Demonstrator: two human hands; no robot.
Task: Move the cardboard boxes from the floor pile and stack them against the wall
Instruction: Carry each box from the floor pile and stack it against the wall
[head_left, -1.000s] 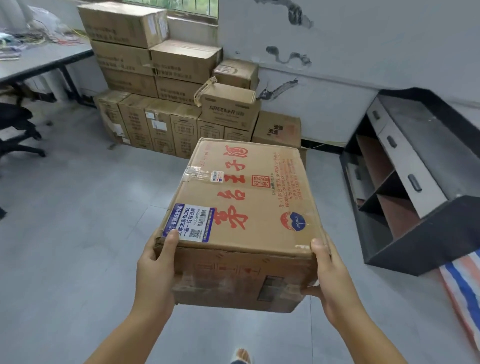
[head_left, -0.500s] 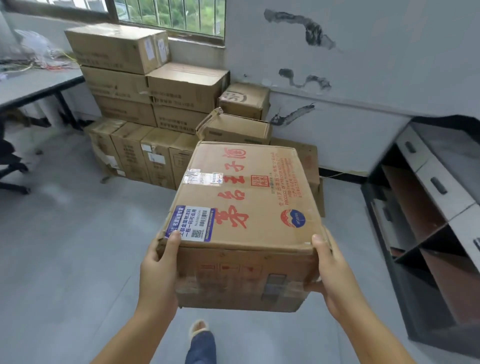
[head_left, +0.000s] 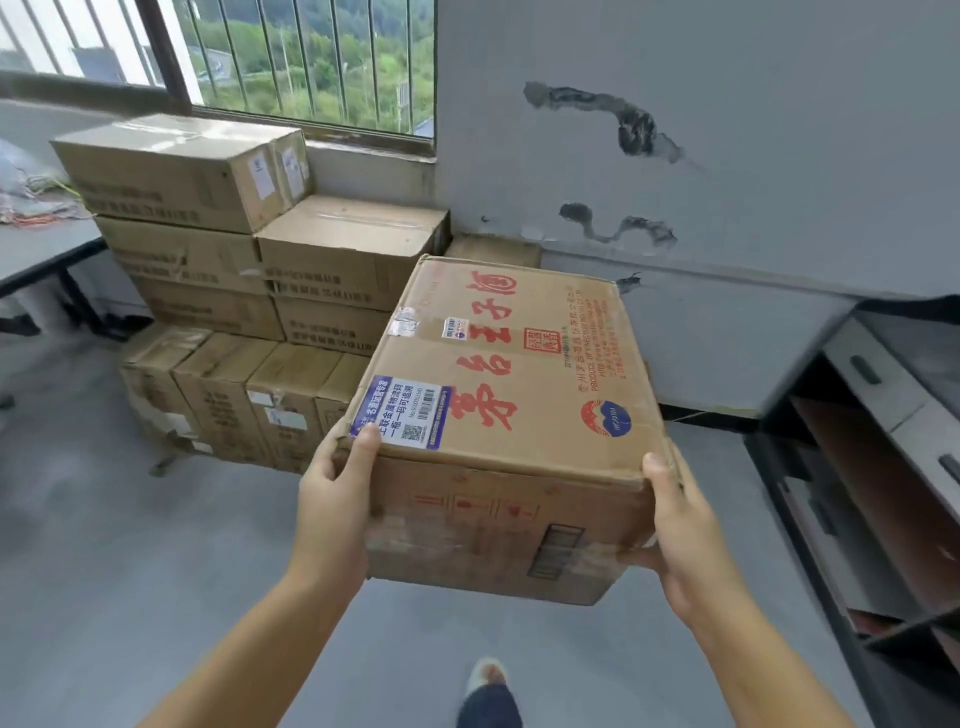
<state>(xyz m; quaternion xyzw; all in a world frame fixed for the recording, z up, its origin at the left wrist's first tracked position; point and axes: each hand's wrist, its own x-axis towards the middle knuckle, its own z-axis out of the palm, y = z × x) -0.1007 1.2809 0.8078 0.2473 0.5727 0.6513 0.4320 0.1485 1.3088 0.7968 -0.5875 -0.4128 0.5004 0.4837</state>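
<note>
I carry a brown cardboard box (head_left: 519, 395) with red characters and a blue-and-white label, held in the air in front of me. My left hand (head_left: 332, 499) grips its near left corner, thumb on the label. My right hand (head_left: 685, 540) grips the near right corner, thumb on the top edge and fingers under the box. Behind it, against the wall under the window, stands a stack of cardboard boxes (head_left: 228, 249), several layers high at the left. The carried box hides the right end of the stack.
A dark overturned cabinet (head_left: 872, 467) with grey drawers lies at the right. A grey desk (head_left: 36, 254) with cables on it stands at the far left. My foot (head_left: 485, 686) shows on the grey floor (head_left: 130, 571) below the box.
I have walked closer to the stack by the wall, which now looks larger and nearer. The box stays in both hands and now covers the stack's right end.
</note>
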